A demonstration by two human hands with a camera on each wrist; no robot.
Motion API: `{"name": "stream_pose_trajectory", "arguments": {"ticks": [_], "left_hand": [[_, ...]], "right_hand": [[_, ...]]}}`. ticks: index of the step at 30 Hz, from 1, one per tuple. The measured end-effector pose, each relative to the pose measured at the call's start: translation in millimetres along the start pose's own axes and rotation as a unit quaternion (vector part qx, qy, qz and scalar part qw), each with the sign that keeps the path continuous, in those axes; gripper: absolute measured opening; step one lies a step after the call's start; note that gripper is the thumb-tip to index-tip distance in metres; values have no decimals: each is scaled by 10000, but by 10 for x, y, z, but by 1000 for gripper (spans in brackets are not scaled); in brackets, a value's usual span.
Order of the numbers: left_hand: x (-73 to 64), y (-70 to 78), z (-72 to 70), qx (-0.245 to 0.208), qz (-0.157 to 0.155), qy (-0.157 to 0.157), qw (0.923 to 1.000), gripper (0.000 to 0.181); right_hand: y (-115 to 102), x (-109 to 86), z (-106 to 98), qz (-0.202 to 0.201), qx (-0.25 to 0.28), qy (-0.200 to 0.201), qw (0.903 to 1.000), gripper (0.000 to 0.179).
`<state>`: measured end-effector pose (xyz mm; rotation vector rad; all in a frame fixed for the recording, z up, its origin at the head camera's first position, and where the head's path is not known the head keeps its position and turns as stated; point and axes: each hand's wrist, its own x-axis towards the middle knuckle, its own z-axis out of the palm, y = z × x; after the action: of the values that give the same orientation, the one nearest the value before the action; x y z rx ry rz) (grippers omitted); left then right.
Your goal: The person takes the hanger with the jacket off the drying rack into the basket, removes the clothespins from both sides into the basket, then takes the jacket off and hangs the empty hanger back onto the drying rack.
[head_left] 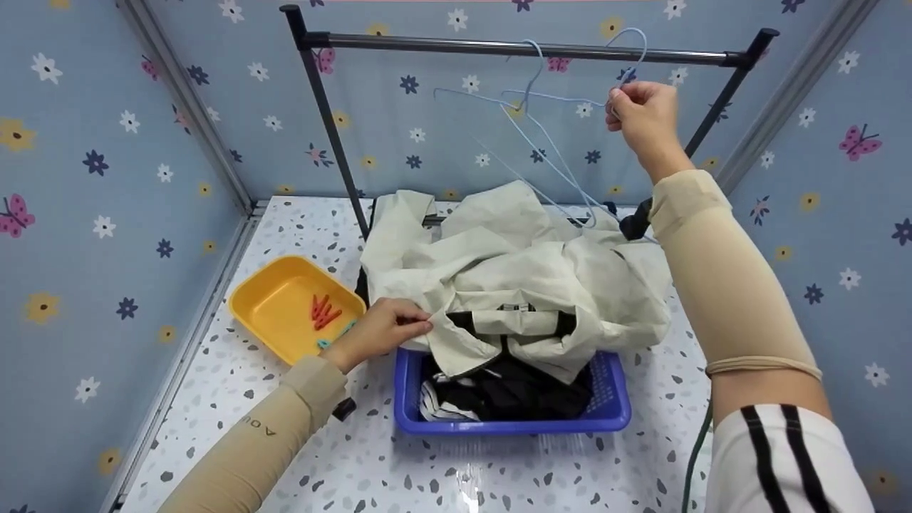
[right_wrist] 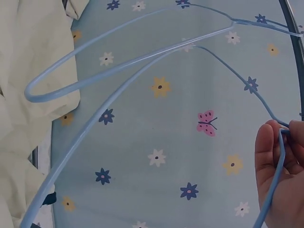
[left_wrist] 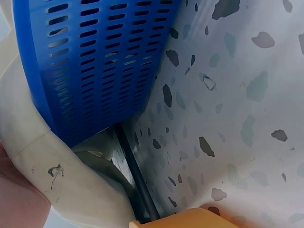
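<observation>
A pale cream jacket (head_left: 513, 263) with a dark zip and black inside the collar lies bunched over a blue basket (head_left: 513, 427). My left hand (head_left: 388, 329) pinches the jacket's edge left of the collar; in the left wrist view only part of this hand (left_wrist: 21, 199) shows, beside the pale cloth (left_wrist: 71, 185). Up by the rail, my right hand (head_left: 645, 117) holds a light blue wire hanger (head_left: 556, 97) just below its hook. The right wrist view shows that hand (right_wrist: 285, 166) pinching the wire. Another blue hanger (head_left: 538, 68) hooks over the rail.
A dark metal rack (head_left: 442, 45) stands behind the basket. Dark and striped clothes (head_left: 513, 392) lie in the basket. To the left is a yellow tub (head_left: 271, 313) with red pegs (head_left: 324, 311) and teal pegs. Flowered panels (head_left: 64, 271) enclose the speckled table (head_left: 235, 442).
</observation>
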<state>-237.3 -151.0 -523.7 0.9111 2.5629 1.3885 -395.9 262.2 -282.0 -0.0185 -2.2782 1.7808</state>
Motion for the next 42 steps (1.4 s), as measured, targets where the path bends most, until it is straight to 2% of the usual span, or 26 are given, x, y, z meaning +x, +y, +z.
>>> {"name": "stream_pose_trajectory", "arguments": {"ticks": [10,18,25,30,36,42], "left_hand": [[0,27,-3,-9,-150,-65,9999,12],[-1,30,-17,-54,-173,-29,9998,13],[0,23,-2,-103,-177,-2,9998,11],[-5,16,6,-113,-189,15,9998,11],[-6,13,2,-95,-139,8,9999,11],[-7,13,9,-80,-215,-7,9997,11]], "right_hand": [[186,37,87,98,-240,-71,9996,14],[194,47,78,242,-357,-171,9989,16],[212,-2,-74,497,-1130,-643,9903,44],[226,-96,-219,460,-1439,-674,9862,48],[248,-275,-347,364,-1253,-594,9897,47],[372,-516,-411,-5,-1072,-643,9922,44]]}}
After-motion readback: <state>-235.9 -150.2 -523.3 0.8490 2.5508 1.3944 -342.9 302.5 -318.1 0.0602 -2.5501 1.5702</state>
